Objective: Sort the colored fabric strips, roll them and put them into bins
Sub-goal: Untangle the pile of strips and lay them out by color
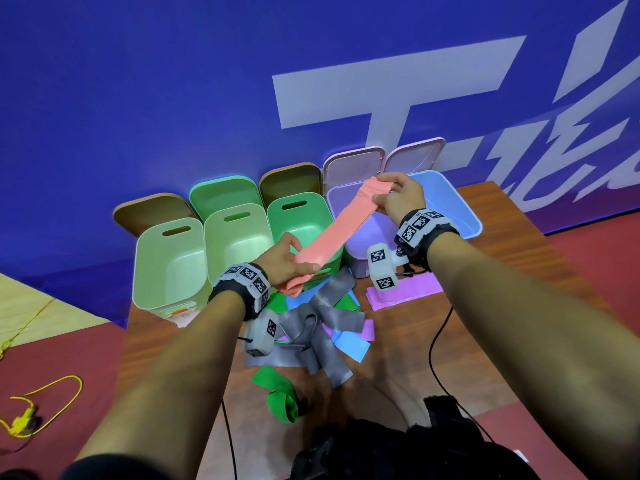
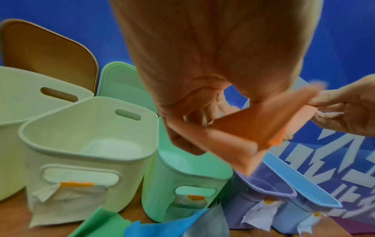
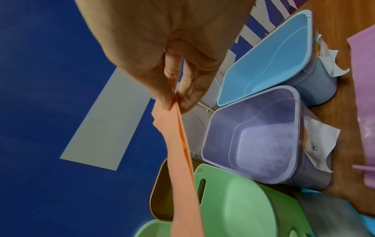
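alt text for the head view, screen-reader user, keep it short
Both hands hold an orange strip stretched in the air, left hand at the near end, right hand at the far end, above a row of open bins. Grey, green, blue and purple strips lie piled below.

open bins (image 1: 239, 237) lined along the wall, strip pile (image 1: 318, 327) blocking near table

Staged demo booth: printed blue backdrop (image 1: 173, 98), table (image 1: 519, 271).
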`<state>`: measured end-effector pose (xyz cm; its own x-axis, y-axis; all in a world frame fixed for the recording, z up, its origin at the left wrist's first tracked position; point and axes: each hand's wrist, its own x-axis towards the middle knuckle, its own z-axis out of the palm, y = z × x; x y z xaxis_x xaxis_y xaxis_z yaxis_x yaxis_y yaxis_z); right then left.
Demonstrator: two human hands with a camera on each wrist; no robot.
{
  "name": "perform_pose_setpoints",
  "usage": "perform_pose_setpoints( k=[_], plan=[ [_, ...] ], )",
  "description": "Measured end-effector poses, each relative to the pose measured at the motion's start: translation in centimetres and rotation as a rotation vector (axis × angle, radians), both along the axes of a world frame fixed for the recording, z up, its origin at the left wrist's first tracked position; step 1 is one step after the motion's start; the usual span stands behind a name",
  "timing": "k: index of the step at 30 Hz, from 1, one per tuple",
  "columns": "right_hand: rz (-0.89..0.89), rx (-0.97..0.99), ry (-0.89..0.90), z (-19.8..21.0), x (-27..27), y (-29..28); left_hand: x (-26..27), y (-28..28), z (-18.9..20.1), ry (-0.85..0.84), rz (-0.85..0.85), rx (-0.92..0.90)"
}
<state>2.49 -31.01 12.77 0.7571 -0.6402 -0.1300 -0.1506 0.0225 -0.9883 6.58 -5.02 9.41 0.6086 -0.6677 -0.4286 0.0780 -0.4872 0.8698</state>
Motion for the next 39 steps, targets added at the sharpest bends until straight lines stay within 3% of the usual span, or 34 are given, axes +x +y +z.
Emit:
perform_pose_setpoints(
  k=[8, 14, 24, 39],
  plan=[
    [-0.007, -0.014, 0.000, 0.0, -0.1, -0.1, 0.3, 0.2, -0.1, -0.076, 0.025, 0.028],
    [-0.012, -0.014, -0.003, 0.0, -0.1, -0.2, 0.2, 0.6, -0.5, 0.018, 0.000, 0.001],
    [-0.023, -0.036, 0.010, -0.2, -0.2, 0.0, -0.1, 0.4, -1.0, 0.025, 0.040, 0.088],
    [-0.046, -0.038, 0.019, -0.3, -0.4, -0.6, 0.2, 0.8, -1.4, -0.070, 0.045, 0.040]
  ],
)
